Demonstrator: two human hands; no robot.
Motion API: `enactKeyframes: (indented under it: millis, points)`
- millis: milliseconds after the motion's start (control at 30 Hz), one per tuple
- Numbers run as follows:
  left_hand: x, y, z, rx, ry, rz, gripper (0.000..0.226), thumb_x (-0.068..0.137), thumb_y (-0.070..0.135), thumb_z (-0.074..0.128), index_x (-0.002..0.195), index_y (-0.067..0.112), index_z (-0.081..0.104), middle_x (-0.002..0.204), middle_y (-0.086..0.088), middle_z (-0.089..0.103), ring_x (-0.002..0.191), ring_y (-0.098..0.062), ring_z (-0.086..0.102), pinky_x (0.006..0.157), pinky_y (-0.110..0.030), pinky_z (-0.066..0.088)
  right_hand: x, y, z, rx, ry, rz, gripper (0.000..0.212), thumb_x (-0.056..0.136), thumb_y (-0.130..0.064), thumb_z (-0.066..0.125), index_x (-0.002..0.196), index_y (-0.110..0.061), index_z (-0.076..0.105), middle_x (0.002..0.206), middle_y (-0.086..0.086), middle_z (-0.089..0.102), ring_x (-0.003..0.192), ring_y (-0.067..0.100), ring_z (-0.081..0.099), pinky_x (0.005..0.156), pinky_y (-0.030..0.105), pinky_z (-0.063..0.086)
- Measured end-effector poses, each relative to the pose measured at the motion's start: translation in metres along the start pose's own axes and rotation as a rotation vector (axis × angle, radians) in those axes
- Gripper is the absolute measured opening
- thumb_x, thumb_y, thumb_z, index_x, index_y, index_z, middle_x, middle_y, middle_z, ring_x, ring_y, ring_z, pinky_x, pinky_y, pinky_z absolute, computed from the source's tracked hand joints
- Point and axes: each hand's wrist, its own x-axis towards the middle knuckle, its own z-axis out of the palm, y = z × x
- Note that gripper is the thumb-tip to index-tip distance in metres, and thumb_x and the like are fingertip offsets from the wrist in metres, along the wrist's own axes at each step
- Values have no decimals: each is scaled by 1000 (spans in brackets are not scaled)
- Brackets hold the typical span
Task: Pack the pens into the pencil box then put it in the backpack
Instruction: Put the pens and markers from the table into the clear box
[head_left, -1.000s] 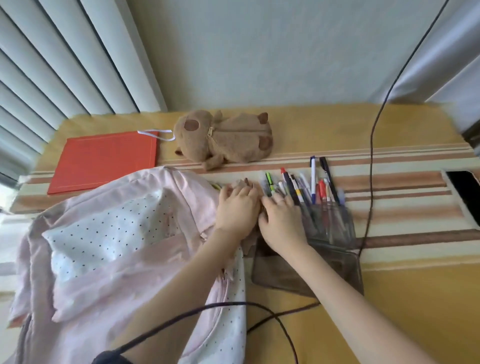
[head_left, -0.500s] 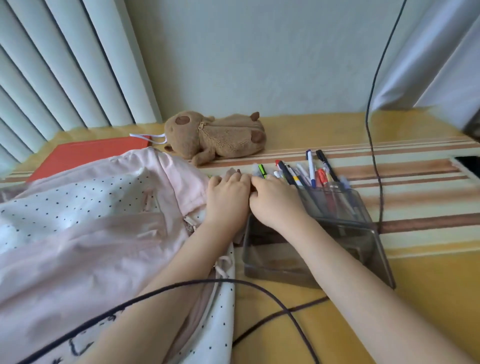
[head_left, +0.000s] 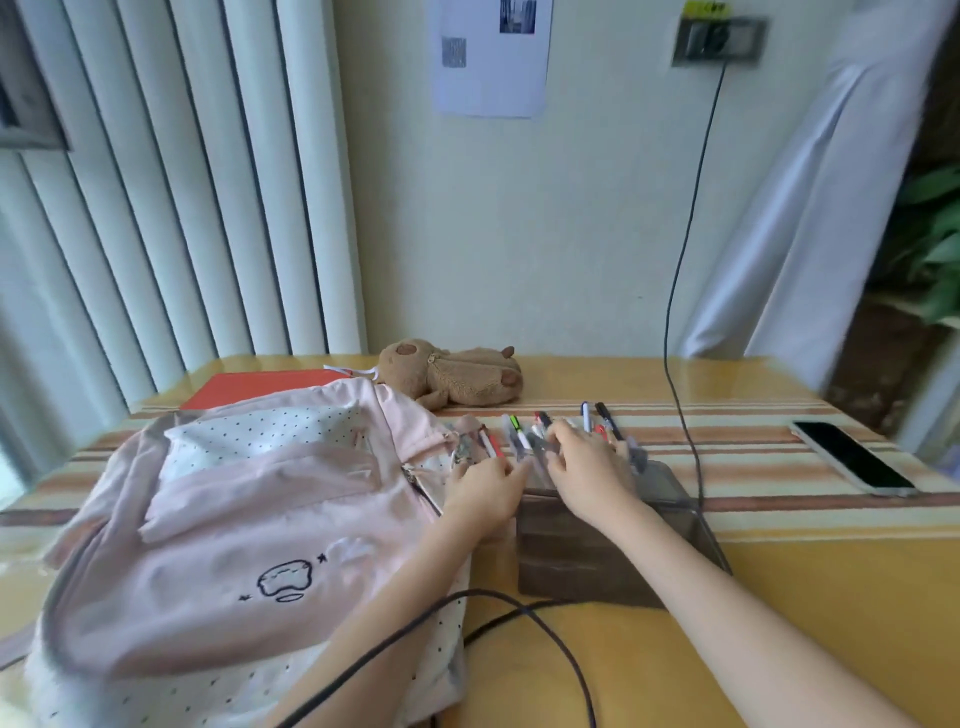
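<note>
Several pens (head_left: 589, 415) stick out of the far end of a smoky clear holder (head_left: 582, 545) lying on its side on the table. My right hand (head_left: 592, 475) lies on top of the bunch, with its fingers curled around some of the pens. My left hand (head_left: 483, 491) is just to its left and grips a few pens (head_left: 489, 444), red and white ones pointing away from me. The brown plush zip pencil case (head_left: 457, 376) lies at the back, apart from both hands. The pink dotted backpack (head_left: 249, 519) lies flat on the left, touching my left wrist.
A red folder (head_left: 249, 384) lies behind the backpack. A phone (head_left: 852, 457) rests at the right on the striped table cover (head_left: 753, 452). A black cable (head_left: 680, 291) hangs from the wall socket behind the holder. Another cable (head_left: 519, 613) crosses my arms in front.
My left hand has drawn a few pens to the left, away from the bunch. My right hand has slid further onto the pens. The view has tilted up.
</note>
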Motion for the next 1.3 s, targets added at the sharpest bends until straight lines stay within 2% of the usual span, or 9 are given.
enactKeyframes:
  millis: [100,167,267,367,500,667,800,1067,1300]
  points:
    - [-14,7,3,-155,-44,-58,36,89,46,50,69,16,48,66,2,49,74,-21,53,63,-31,37,-19,8,1,-4,-42,82,23,99,-31,34,113,-23,52,122,0,60,119,26,49,99,47,35]
    - [-24,12,6,-248,-3,-56,23,90,35,53,83,14,50,71,5,48,78,-18,51,65,-29,38,-25,12,1,32,-15,54,22,99,-30,34,107,-23,53,120,-1,61,116,24,48,94,43,39]
    - [-41,21,6,-603,-1,-121,15,94,22,44,94,7,42,77,-4,55,71,-15,66,61,-31,54,-29,12,-8,66,9,-30,21,99,-33,36,110,-26,52,114,-2,65,103,21,57,81,35,43]
    - [-50,22,5,-768,-29,-164,20,98,21,31,109,4,33,79,-15,70,58,-23,71,40,-27,49,-31,12,-20,54,-15,-102,24,99,-35,35,119,-30,48,117,-7,68,102,21,62,89,36,44]
    - [-45,17,-16,-873,164,-119,11,100,17,29,106,8,33,79,-24,65,55,-30,66,42,-30,52,-24,17,-29,102,57,-88,22,98,-32,32,114,-35,47,110,-11,71,105,25,59,93,38,41]
    - [-21,7,-63,-545,655,3,12,100,17,34,99,6,39,95,-15,55,88,-30,56,76,-35,41,-9,34,-33,293,285,-47,22,95,-17,45,114,-23,54,88,3,71,75,23,63,68,34,49]
    - [9,-9,-91,-681,875,-78,23,100,15,32,113,-2,40,97,-14,54,94,-34,56,76,-36,38,13,62,-8,444,268,293,28,94,-14,50,121,-13,50,110,14,66,83,27,63,68,40,53]
    - [42,-52,-56,-844,905,-308,20,99,16,36,112,2,42,99,-14,55,91,-26,48,80,-33,32,59,73,49,251,-7,680,75,81,-66,51,132,-11,39,137,16,49,128,38,37,102,50,35]
    - [52,-58,-50,-801,922,-285,10,98,20,36,99,10,36,85,-7,56,87,-29,53,80,-38,39,80,73,54,108,-119,630,52,88,-40,57,126,-8,41,124,19,54,115,38,48,89,44,45]
